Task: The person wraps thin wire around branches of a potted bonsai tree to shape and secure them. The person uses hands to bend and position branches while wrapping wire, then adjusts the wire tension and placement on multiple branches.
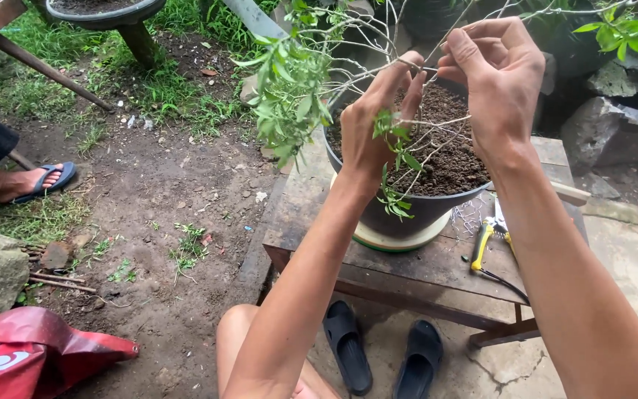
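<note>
A low wooden table carries a dark pot of soil with a thin-branched shrub. Above the pot, the left hand pinches a pale twig between thumb and fingers; the right hand, curled nearly closed, grips the same twig just right of it. Yellow-handled pliers lie right of the pot. Black sandals sit nearer, below the table.

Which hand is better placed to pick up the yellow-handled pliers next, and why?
Right, probably. The pliers lie on the wooden table directly beneath the right forearm, while the left hand is farther across the pot. Both hands currently pinch a thin branch.
</note>
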